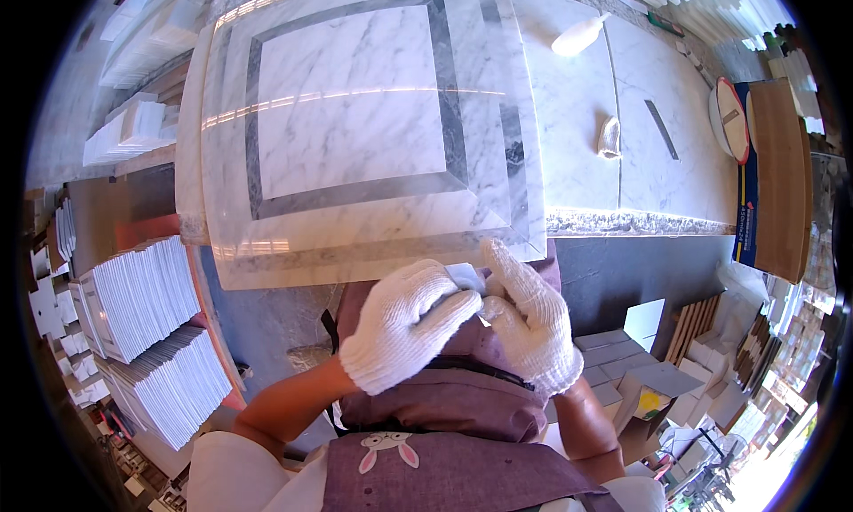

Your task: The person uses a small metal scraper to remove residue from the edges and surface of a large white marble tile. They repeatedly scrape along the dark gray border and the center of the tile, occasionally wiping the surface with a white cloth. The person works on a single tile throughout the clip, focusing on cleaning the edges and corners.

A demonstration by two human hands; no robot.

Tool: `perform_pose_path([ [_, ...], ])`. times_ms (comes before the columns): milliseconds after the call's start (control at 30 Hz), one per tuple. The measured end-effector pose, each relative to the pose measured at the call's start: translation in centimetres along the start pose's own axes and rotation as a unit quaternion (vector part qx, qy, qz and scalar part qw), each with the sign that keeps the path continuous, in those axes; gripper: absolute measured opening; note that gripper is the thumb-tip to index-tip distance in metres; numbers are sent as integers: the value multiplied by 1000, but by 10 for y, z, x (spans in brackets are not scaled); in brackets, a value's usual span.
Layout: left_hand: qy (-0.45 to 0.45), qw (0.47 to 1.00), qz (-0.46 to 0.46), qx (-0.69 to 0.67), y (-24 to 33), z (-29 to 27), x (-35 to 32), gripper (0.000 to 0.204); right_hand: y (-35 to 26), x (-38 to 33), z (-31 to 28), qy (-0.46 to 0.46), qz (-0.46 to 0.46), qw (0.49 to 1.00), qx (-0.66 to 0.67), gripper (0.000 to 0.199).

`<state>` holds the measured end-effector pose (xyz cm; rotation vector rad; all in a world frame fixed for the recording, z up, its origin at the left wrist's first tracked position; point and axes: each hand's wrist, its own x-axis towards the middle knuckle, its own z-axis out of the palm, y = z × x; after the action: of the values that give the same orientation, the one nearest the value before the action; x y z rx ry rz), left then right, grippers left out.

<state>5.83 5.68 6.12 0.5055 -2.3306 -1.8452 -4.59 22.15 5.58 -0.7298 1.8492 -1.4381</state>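
My left hand point(410, 324) and my right hand point(533, 327), both in white knitted gloves, meet in front of my apron point(435, 401). Between the fingers is a small pale, thin piece point(465, 277), perhaps cloth or paper; its kind cannot be made out. My left fingers close round it. The right thumb side presses against the same piece, while one right finger points up toward the slab's edge. Just beyond my hands lies a polished white marble slab point(351, 112) with dark grey inlaid bands, its near edge overhanging the bench.
Right of the slab, the pale bench top point(573, 112) carries a white squeeze bottle point(579, 36), a crumpled whitish cloth point(609, 139), a dark strip point(661, 130) and a red-rimmed bowl point(730, 121). A cardboard box point(780, 179) stands beyond. Stacked white tiles point(147, 294) are at left, cartons point(613, 352) at lower right.
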Motion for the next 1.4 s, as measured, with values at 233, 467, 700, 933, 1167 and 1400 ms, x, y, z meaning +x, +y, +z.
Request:
perform_pose_path([
  [233,25,1000,-9,0,0,9,-2,10,-10,-11,1,-24,81,996,-39,46],
  [467,-4,920,247,304,-10,-11,28,26,3,-31,-28,72,155,985,-27,25],
  [700,-78,855,222,462,-19,-30,69,58,7,-44,-46,128,163,978,-28,25],
  [933,-192,939,258,124,-28,-9,-2,38,-10,-9,-46,167,198,965,34,39],
  [1167,54,907,224,353,-36,-42,12,37,-5,54,-21,117,8,972,-205,38],
  [1400,97,890,231,380,-51,-40,11,38,-8,75,-7,102,0,935,-339,31],
])
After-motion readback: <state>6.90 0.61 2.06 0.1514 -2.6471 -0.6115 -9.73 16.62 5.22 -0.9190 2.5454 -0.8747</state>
